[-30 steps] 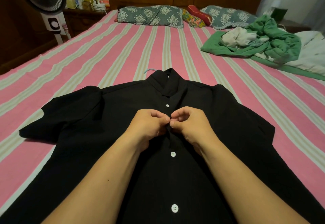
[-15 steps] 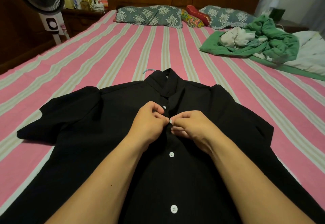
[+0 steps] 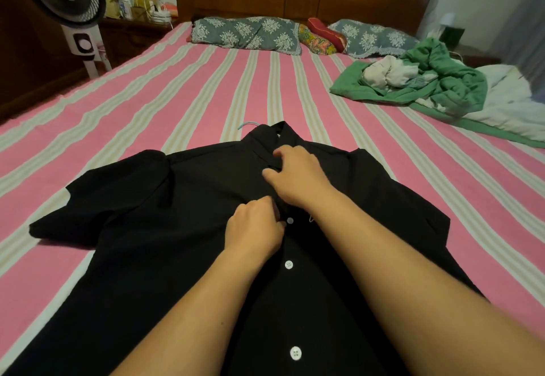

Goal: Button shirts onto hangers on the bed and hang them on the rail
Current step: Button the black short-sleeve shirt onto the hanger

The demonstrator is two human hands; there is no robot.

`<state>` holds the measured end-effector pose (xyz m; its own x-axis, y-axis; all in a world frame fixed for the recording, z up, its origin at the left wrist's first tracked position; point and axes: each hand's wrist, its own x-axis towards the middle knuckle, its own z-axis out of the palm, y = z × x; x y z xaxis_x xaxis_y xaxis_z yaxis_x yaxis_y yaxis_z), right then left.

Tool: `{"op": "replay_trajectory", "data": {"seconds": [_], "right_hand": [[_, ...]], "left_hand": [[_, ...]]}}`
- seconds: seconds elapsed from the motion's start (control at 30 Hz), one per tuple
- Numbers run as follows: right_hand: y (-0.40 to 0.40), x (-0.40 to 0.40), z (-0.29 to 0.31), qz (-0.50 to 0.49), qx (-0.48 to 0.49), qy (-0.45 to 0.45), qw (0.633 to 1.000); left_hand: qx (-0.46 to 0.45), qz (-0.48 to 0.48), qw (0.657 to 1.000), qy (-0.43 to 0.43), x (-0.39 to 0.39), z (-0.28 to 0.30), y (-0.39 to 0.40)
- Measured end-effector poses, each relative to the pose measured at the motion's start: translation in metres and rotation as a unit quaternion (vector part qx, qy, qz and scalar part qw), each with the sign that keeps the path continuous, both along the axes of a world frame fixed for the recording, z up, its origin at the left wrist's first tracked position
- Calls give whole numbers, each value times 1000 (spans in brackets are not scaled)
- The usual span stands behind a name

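Note:
A black short-sleeved shirt (image 3: 165,222) with white buttons lies face up on the pink striped bed (image 3: 206,86). The light blue hook of a hanger (image 3: 247,124) pokes out beyond its collar. My left hand (image 3: 253,228) rests on the placket beside a fastened white button (image 3: 290,220), fingers curled onto the fabric. Further up, my right hand (image 3: 298,178) sits just below the collar, its fingers and thumb curled on the placket edge there. Two more fastened buttons show lower down the front.
A heap of green and white clothes (image 3: 424,80) lies on the bed's right side. Patterned pillows (image 3: 247,35) line the wooden headboard. A standing fan (image 3: 70,7) and a cluttered nightstand (image 3: 138,13) are at the far left.
My right hand has moved up from the button at mid-chest to the placket under the collar. My left hand has stayed by the now fastened button.

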<state>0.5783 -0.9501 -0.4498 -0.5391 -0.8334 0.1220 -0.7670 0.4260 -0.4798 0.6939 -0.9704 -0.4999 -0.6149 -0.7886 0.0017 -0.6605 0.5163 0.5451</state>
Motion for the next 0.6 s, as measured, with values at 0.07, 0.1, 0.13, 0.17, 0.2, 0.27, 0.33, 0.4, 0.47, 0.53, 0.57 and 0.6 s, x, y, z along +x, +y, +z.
{"op": "replay_trajectory", "data": {"seconds": [0.07,0.1,0.13,0.17,0.2,0.27,0.33,0.4,0.47,0.53,0.57,0.6], "right_hand": [[-33,-20,-5,21,76,71,994],[-46,-35,-10,30,100,101,989],[-56,-51,-14,37,123,115,985],[-65,-65,-18,43,150,112,981],[-70,-77,-20,48,176,101,978],[-76,-93,-21,50,213,76,973],[-76,-108,-23,28,183,50,981],[-70,-124,-31,-52,58,-43,996],[-59,-136,-44,-161,-74,-210,961],[-41,-143,-58,-235,-146,-326,904],[-34,-142,-60,-267,-163,-339,887],[-29,-140,-59,-291,-176,-314,886]], "left_hand": [[8,9,1000,6,2,-1,-2],[12,13,1000,9,2,-2,-2],[17,17,1000,12,2,-2,-4],[22,20,999,14,2,-3,-6],[28,24,999,15,1,-4,-8],[41,29,999,10,-1,-6,-13],[37,33,999,8,-2,-8,-13],[33,38,999,7,-3,-9,-13],[35,40,999,-2,-2,-9,-13],[30,31,999,-24,-4,-9,-9],[21,27,999,-35,-6,-9,-5],[12,23,998,-53,-7,-8,-1]]}}
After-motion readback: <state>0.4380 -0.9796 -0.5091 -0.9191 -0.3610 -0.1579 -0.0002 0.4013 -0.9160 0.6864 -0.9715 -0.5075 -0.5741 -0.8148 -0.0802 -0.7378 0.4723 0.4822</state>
